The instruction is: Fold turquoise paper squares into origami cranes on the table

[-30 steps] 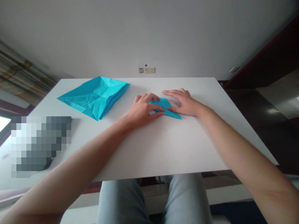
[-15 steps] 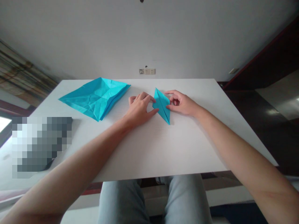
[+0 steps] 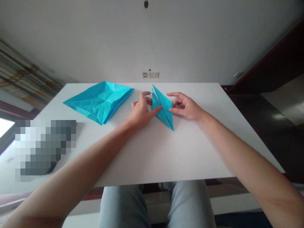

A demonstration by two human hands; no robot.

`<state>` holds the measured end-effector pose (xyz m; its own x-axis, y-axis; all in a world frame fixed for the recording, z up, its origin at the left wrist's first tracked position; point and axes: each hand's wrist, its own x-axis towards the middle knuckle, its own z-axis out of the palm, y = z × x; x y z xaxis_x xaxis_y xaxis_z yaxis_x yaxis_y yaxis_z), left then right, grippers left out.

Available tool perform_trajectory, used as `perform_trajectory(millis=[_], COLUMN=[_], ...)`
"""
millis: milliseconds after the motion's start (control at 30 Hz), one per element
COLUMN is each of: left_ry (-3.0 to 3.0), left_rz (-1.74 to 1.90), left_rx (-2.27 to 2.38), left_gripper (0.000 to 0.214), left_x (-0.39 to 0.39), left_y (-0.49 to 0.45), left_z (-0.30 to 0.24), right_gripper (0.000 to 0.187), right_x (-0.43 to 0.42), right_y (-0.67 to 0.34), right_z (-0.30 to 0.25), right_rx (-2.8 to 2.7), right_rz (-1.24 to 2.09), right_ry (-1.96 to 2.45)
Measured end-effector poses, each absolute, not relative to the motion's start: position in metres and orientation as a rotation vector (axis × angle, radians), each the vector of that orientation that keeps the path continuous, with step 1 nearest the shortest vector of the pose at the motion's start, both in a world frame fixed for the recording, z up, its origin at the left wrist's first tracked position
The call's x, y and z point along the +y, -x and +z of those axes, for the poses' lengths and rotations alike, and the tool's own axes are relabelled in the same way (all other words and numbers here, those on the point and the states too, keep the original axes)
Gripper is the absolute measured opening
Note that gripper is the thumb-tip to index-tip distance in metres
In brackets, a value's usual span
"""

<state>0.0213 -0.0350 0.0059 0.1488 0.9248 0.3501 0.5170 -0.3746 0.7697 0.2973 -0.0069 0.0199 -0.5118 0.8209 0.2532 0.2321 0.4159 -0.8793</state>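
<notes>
Centre of worktop [image 3: 190,152]: folded blue paper [image 3: 165,112] flat, long tip toward body. Left hand [image 3: 141,110], right hand [image 3: 184,106] apart either side, thumbs on paper, no clamp. Light, even thumb pressure best, edges aligned. Creased blue sheet [image 3: 99,104] off left.

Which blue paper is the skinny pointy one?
The narrow folded paper between the left hand and right hand. The other, a wide creased sheet, lies farther left, away from both hands.
</notes>
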Motion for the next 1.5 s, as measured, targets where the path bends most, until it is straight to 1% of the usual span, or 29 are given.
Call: perform_trajectory(millis=[133, 233, 300, 433, 533, 667, 767, 867, 1000, 1067, 1167, 1267, 1433, 1500], left_ry=[-1.728, -1.699, -1.718, -1.763, -1.758, -1.713, -1.620, -1.504, -1.472, -1.467, -1.453, -1.456, -1.491, -1.498], left_rz=[1.183, 1.197, 1.189, 1.173, 1.181, 1.223, 1.252, 1.293, 1.359, 1.361, 1.343, 1.335, 1.331, 1.333], left_rx=[1.104, 0.974, 0.924, 0.878, 0.893, 0.979, 0.946, 0.859, 0.827, 0.815, 0.770, 0.746, 0.721, 0.703], left_gripper=[0.063, 0.059, 0.058, 0.052, 0.049, 0.047, 0.042, 0.042, 0.047, 0.049, 0.052, 0.053, 0.053, 0.054], left_x=[-0.033, -0.037, -0.040, -0.044, -0.047, -0.046, -0.042, -0.037, -0.033, -0.033, -0.034, -0.034, -0.035, -0.035], left_y=[-0.023, -0.026, -0.027, -0.029, -0.030, -0.030, -0.031, -0.032, -0.033, -0.033, -0.033, -0.034, -0.033, -0.032], left_z=[0.009, 0.016, 0.020, 0.023, 0.024, 0.026, 0.024, 0.023, 0.025, 0.026, 0.026, 0.026, 0.028, 0.030], right_gripper=[0.072, 0.072, 0.073, 0.076, 0.081, 0.077, 0.074, 0.071, 0.070, 0.064, 0.052, 0.047, 0.029, 0.026], right_x=[-0.005, -0.004, -0.005, -0.009, -0.011, -0.016, -0.023, -0.027, -0.025, -0.022, -0.021, -0.021, -0.020, -0.018], right_y=[-0.296, -0.296, -0.295, -0.292, -0.289, -0.286, -0.282, -0.279, -0.278, -0.279, -0.282, -0.285, -0.289, -0.290], right_z=[0.016, 0.014, 0.015, 0.016, 0.019, 0.025, 0.028, 0.029, 0.027, 0.025, 0.023, 0.024, 0.026, 0.026], right_rx=[-1.968, -1.921, -1.891, -1.865, -1.832, -1.864, -1.918, -1.926, -1.800, -1.739, -1.688, -1.650, -1.624, -1.606], right_rz=[1.017, 0.988, 1.031, 1.231, 1.249, 1.206, 1.214, 1.266, 1.409, 1.449, 1.427, 1.415, 1.416, 1.461], right_ry=[0.915, 0.958, 0.964, 0.881, 0.844, 0.819, 0.776, 0.765, 0.764, 0.758, 0.775, 0.826, 0.920, 0.934])
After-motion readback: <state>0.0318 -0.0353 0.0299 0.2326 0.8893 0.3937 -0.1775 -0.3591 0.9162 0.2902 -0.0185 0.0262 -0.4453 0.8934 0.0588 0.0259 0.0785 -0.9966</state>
